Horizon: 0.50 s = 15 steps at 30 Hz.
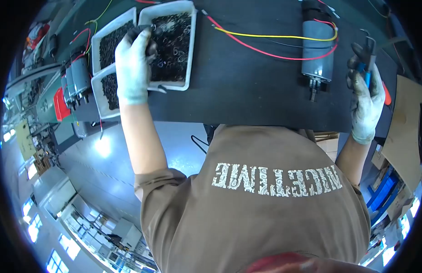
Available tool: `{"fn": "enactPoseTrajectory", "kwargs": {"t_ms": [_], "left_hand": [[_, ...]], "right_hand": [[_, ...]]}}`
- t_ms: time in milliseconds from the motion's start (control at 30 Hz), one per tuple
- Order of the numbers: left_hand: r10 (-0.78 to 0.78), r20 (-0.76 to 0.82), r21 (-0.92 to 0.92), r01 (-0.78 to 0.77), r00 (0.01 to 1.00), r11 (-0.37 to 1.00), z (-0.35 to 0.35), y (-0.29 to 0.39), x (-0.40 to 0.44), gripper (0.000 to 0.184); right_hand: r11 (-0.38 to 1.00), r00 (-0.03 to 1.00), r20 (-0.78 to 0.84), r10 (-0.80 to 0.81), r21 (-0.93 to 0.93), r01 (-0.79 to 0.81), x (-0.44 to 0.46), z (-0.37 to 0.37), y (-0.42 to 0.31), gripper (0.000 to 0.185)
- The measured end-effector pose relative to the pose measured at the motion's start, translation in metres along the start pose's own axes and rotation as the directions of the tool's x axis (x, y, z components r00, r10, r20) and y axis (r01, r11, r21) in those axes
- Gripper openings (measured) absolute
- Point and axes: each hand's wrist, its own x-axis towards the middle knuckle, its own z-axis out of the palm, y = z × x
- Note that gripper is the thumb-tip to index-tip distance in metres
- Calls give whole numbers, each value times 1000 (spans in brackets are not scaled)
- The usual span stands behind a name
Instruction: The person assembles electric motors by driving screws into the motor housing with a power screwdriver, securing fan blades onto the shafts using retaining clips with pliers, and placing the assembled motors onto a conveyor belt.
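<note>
My left hand (pixel 133 70), in a whitish glove with dark fingertips, is over the white bins of small dark parts. Its fingers are curled together near the left wall of the larger bin (pixel 190 54); what they hold is too small to make out. My right hand (pixel 368 102), gloved too, grips blue-handled pliers (pixel 370 50) with the jaws pointing away from me. Between the hands, nearer the right one, a grey cylindrical motor (pixel 317 61) lies with its threaded shaft toward me. Yellow (pixel 274 36) and red (pixel 265 53) wires loop leftward from it.
Two smaller white bins (pixel 96 50) (pixel 98 98) adjoin the larger one. Several motors (pixel 79 75) and a red bin (pixel 61 105) are at the far left. A red handle (pixel 386 94) lies beside my right hand, near a cardboard sheet (pixel 404 118).
</note>
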Motion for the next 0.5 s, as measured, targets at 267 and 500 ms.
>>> {"fn": "enactPoseTrajectory", "kwargs": {"t_ms": [267, 500], "left_hand": [[3, 491, -155, 84, 871, 984, 124, 76, -78, 18], [122, 463, 60, -169, 878, 984, 154, 100, -92, 22]], "right_hand": [[355, 534, 525, -663, -407, 841, 49, -11, -55, 53], [77, 402, 658, -637, -465, 882, 66, -24, -62, 62]]}}
